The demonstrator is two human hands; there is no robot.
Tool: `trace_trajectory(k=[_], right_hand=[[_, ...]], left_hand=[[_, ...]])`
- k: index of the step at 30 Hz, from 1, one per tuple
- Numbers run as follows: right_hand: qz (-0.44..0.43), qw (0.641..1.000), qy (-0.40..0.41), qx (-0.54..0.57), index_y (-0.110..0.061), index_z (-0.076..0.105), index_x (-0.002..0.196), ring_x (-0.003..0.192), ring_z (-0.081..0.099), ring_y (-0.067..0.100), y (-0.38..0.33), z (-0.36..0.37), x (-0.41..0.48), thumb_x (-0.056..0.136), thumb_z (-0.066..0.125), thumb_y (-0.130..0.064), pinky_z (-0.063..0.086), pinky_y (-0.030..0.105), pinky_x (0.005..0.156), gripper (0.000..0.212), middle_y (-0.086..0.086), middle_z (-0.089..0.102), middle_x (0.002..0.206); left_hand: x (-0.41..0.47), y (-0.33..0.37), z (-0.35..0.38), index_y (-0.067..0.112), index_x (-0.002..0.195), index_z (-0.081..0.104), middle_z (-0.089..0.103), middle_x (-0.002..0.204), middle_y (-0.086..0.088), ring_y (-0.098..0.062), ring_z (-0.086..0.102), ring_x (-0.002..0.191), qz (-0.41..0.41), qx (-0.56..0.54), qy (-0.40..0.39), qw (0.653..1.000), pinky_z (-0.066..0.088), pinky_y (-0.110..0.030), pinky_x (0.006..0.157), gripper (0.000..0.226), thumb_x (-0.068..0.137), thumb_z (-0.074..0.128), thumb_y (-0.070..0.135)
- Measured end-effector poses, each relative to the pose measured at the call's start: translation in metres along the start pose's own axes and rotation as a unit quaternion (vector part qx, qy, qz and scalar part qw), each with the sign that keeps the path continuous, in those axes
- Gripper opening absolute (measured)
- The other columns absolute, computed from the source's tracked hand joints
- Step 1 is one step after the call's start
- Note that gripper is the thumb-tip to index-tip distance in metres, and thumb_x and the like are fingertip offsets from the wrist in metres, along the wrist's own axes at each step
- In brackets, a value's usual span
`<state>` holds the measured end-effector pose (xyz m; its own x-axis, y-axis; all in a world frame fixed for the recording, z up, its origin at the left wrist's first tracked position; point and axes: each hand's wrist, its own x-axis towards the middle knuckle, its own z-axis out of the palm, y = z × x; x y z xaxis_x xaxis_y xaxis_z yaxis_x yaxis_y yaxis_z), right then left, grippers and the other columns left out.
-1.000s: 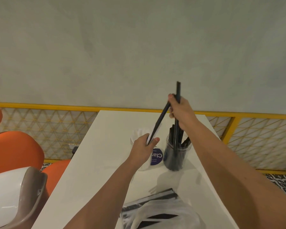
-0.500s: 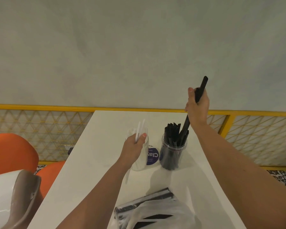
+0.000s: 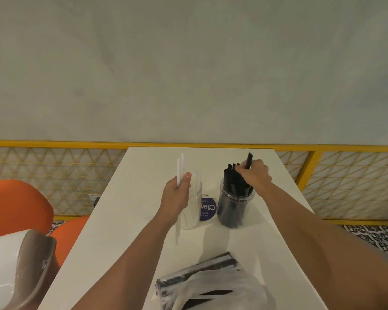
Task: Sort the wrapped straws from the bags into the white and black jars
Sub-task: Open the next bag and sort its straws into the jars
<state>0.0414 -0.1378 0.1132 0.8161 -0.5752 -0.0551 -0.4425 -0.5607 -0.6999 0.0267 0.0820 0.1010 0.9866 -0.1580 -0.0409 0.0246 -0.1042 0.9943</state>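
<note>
Pinching two thin white wrapped straws (image 3: 180,168) upright in curled left hand (image 3: 177,198), just beside clear plastic jar holding white straws (image 3: 194,206). Gripping one long black wrapped straw (image 3: 248,158) in clenched right hand (image 3: 254,175), directly over clear plastic jar packed with black straws (image 3: 234,209). Lying nearer than both hands on flat white table (image 3: 126,220): crumpled clear plastic bag of straws (image 3: 211,285).

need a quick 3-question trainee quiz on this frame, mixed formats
1. True or false: the right hand grips a black wrapped straw over the clear plastic jar of black straws.
2. How many thin white wrapped straws stick up from the left hand's grip? A) none B) two C) five
3. Fill in: the crumpled clear plastic bag lies ____ to the person than that jar.
Key: 1 true; 2 B; 3 nearer.
</note>
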Motion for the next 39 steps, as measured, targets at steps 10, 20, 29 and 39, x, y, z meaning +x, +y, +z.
trace_trajectory(k=[10, 20, 29, 39], right_hand=[[-0.22, 0.956, -0.066, 0.182, -0.013, 0.059, 0.115, 0.107, 0.053, 0.009, -0.071, -0.018, -0.048, 0.088, 0.062, -0.027, 0.044, 0.021, 0.088, 0.031, 0.002, 0.059, 0.117], [-0.209, 0.901, -0.315, 0.211, -0.008, 0.056, 0.119, 0.093, 0.066, 0.017, -0.11, 0.007, -0.081, 0.092, 0.054, -0.008, 0.05, 0.03, 0.094, 0.027, 0.009, 0.069, 0.104], [-0.275, 0.921, -0.141, 0.237, -0.01, 0.056, 0.096, 0.088, 0.065, 0.023, -0.122, 0.005, -0.07, 0.094, 0.045, -0.002, 0.051, 0.035, 0.086, 0.014, 0.005, 0.065, 0.082], [-0.273, 0.933, -0.058, 0.226, -0.006, 0.044, 0.116, 0.08, 0.059, 0.019, -0.087, 0.048, -0.054, 0.095, 0.037, 0.002, 0.04, 0.009, 0.058, 0.024, 0.017, 0.066, 0.091]], left_hand=[[0.004, 0.01, 0.001, 0.014, 0.067, 0.041, 0.032, 0.053, 0.001, -0.011, 0.028, 0.044, -0.008, -0.044, -0.021, 0.999, 0.028, -0.02, 0.042, 0.035, 0.094, 0.054, 0.033], [0.014, 0.022, -0.004, 0.007, 0.094, 0.054, 0.028, 0.056, -0.006, -0.013, 0.024, 0.044, 0.021, -0.018, -0.091, 0.995, 0.025, -0.023, 0.041, 0.014, 0.085, 0.065, 0.01], [0.025, 0.028, -0.017, 0.015, 0.12, 0.053, 0.057, 0.09, -0.005, -0.017, 0.057, 0.083, 0.053, -0.016, -0.046, 0.997, 0.047, -0.02, 0.072, 0.044, 0.08, 0.071, 0.009], [0.026, -0.026, -0.031, 0.015, 0.142, 0.036, 0.03, 0.15, -0.005, -0.021, 0.03, 0.138, 0.1, 0.246, 0.013, 0.964, 0.029, -0.037, 0.114, 0.049, 0.095, 0.044, 0.006]])
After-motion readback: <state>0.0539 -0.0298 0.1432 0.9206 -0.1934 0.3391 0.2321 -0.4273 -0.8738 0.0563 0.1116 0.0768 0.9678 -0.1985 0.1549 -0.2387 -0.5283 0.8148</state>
